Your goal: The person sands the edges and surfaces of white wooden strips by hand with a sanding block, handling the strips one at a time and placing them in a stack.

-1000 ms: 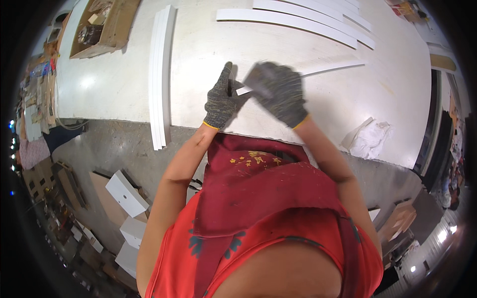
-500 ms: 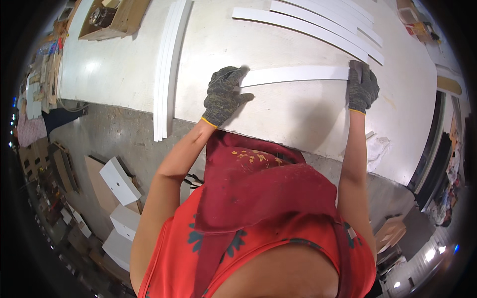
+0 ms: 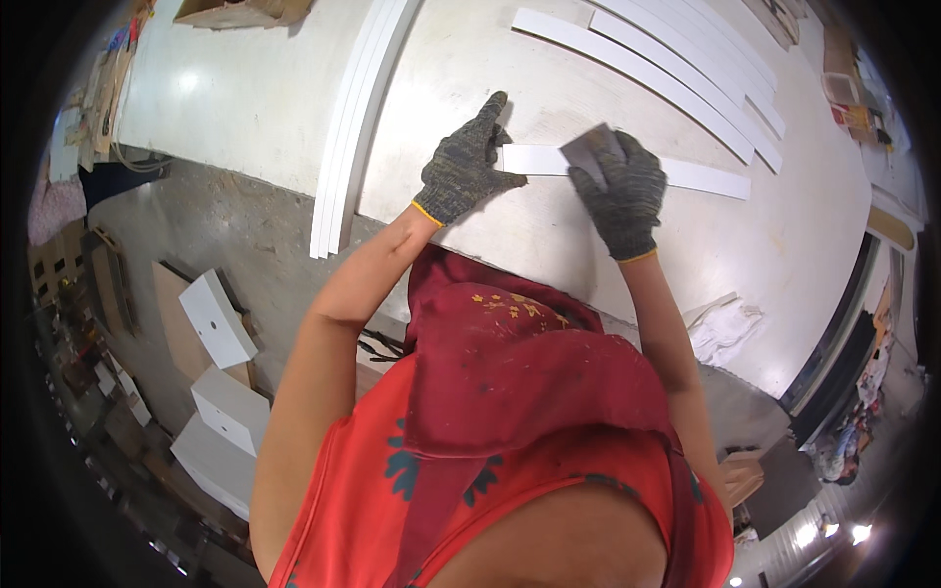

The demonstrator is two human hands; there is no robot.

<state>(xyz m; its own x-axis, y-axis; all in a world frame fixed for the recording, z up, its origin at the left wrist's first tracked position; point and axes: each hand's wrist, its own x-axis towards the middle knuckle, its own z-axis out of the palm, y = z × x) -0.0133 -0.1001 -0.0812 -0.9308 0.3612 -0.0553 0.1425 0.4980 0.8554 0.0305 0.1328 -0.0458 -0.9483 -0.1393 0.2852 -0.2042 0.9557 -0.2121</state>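
A narrow white strip (image 3: pixel 706 178) lies across the pale worktable (image 3: pixel 421 118) in front of me. At its left end is my left hand (image 3: pixel 463 171), in a dark knitted glove, with thumb and fingers spread to either side of the strip's end. Over the strip's middle, my right hand (image 3: pixel 624 201), gloved alike, holds a flat dark-grey piece of sandpaper (image 3: pixel 586 149) against the strip. The palm and fingers of that hand cover part of the strip.
Several white strips (image 3: pixel 637 83) lie at the far right of the table, and more long strips (image 3: pixel 355 137) overhang its front edge at left. A cardboard box (image 3: pixel 245 12) is far left. Crumpled white cloth (image 3: pixel 725 328) lies near right; white panels (image 3: pixel 218 318) stand below left.
My right hand has moved left from the strip's right end to its middle, and the grey sandpaper now shows. My left hand stays at the left end, its fingers spread wider.
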